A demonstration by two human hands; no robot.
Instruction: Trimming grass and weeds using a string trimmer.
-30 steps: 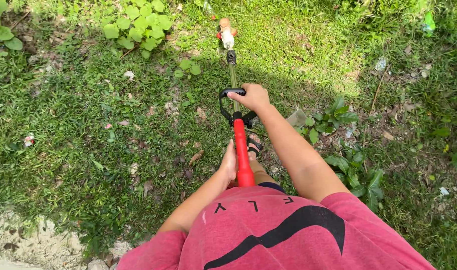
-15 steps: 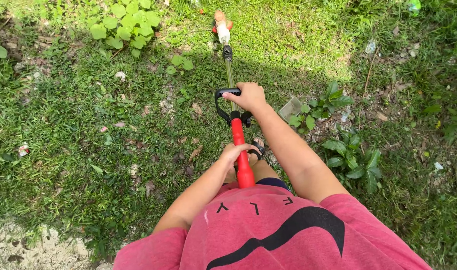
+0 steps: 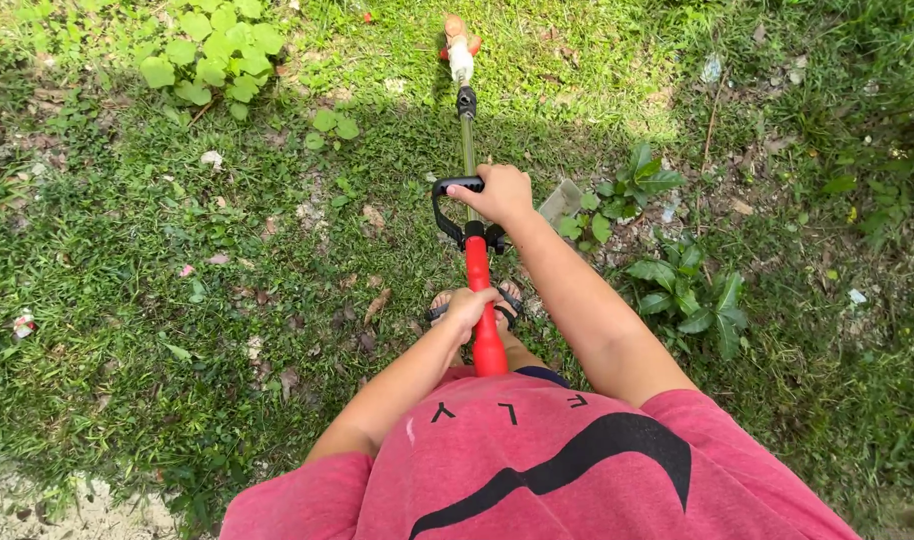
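Head view, tool: string trimmer (image 3: 474, 260) with red rear shaft, black loop handle (image 3: 445, 208) and thin olive front shaft; it ran straight ahead from the person's waist to the cutting head (image 3: 460, 45) on the grass (image 3: 157, 300).
Right hand (image 3: 499, 195): fingers were wrapped closed over the top of the loop handle, arm extended.
Left hand (image 3: 472, 305): was closed around the red shaft close to the body, just above a sandalled foot (image 3: 507, 300).
Change vs half a second and a second earlier: both grips were the same; the view had tipped slightly, and the cutting head sat at about the same spot in the sunlit patch. Read: steady two-handed hold, head tracking forward, not sweeping sideways.
Surroundings: broad-leaf weeds (image 3: 212, 55) stood far left of the head, another weed clump (image 3: 677, 280) lay right of the right arm, and a bare sandy patch (image 3: 37, 510) was at lower left.
Clothing: pink shirt (image 3: 537, 470) filled the bottom edge.
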